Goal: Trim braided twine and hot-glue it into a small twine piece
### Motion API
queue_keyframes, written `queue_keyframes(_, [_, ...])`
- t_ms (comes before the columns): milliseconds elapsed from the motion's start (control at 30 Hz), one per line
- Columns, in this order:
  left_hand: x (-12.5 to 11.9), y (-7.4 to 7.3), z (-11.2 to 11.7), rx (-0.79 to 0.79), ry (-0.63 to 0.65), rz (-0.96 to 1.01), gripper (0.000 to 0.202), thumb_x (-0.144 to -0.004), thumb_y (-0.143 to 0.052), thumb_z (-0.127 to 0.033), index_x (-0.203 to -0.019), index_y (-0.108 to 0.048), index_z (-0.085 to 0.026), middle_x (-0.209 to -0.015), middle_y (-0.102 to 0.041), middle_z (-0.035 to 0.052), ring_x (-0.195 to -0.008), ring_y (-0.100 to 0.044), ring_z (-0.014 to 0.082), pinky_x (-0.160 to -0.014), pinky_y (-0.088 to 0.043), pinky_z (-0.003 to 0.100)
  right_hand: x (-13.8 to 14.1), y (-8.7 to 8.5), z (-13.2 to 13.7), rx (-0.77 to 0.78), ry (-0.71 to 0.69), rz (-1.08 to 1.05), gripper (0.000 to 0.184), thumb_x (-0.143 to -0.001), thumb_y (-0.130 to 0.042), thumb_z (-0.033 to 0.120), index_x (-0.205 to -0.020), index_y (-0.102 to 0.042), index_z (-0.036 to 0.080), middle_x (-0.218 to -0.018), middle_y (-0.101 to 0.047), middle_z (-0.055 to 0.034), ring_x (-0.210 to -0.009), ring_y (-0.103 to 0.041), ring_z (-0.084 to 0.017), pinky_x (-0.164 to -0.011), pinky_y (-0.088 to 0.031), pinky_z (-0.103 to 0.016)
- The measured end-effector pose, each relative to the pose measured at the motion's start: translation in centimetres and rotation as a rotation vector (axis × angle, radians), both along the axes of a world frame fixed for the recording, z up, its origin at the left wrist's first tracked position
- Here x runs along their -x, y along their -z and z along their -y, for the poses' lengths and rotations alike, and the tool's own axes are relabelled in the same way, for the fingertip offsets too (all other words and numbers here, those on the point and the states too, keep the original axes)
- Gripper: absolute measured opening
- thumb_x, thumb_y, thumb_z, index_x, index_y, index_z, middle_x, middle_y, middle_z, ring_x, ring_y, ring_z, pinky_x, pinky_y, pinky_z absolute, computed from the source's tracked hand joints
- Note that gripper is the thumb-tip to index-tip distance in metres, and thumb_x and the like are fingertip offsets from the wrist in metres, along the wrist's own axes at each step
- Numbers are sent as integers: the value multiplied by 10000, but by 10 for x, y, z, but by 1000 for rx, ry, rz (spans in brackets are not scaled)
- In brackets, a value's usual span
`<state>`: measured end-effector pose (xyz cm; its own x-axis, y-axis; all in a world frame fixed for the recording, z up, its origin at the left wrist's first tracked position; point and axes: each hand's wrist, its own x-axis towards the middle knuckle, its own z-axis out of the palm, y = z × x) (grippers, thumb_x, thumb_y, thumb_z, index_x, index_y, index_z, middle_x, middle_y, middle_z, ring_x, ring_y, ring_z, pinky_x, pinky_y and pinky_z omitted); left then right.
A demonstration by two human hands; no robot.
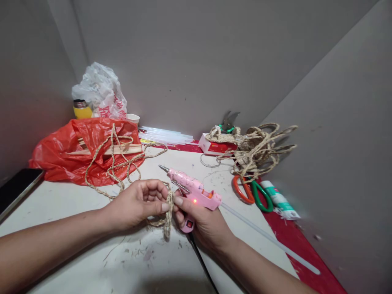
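Observation:
My left hand [139,203] is closed in a pinch on a braided jute rope [168,209], whose loose length trails back over the table to the left. My right hand [200,222] grips a pink hot glue gun [196,190] with its red light lit. The gun's metal nozzle points up and to the left, and its thumb also presses the rope. A clear glue stick [269,239] sticks out behind the gun toward the right. A black cord runs down from the gun handle.
A red plastic bag [61,155] with wooden sticks lies at the left, a white bag [101,92] and a yellow container behind it. A tangle of jute rope [255,149], scissors [252,194], a glue tube [280,201], spare glue sticks [165,134] and a dark phone [16,185] surround the work spot.

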<state>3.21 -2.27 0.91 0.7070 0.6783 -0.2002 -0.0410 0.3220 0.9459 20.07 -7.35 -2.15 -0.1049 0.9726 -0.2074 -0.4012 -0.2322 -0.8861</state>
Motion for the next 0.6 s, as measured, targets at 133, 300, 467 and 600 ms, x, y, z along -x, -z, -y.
queue_keyframes(133, [-1,2,2,-34,-82,-54,289,-684,-784,-292,-790,-561,-142,-672,-614,-3,-610,-550,98,-594,-399,226,1,0,-1,-5,12,13,247,-755,-718,354,-665,-616,148,-464,-545,38,-387,-432,-60,-383,-305,-173])
queue_keyframes(300, [0,0,2,-15,-107,-24,372,-682,-788,-276,-850,-466,-198,-674,-640,-29,-568,-556,96,-552,-395,215,1,-1,-1,23,22,0,254,-718,-750,369,-678,-622,153,-470,-549,39,-393,-430,-60,-384,-300,-173])
queue_keyframes(467, [0,-2,0,-44,-83,-11,290,-700,-775,-295,-767,-529,-156,-663,-627,-10,-589,-562,93,-566,-396,205,1,-1,0,33,4,22,265,-699,-750,391,-653,-632,158,-460,-549,38,-386,-432,-60,-379,-294,-175])
queue_keyframes(600, [2,-2,-1,-30,-81,-23,240,-714,-764,-269,-776,-571,-141,-656,-623,-7,-572,-536,78,-550,-377,193,1,-3,0,36,3,16,276,-694,-758,389,-644,-618,156,-455,-546,40,-374,-420,-56,-374,-292,-175])
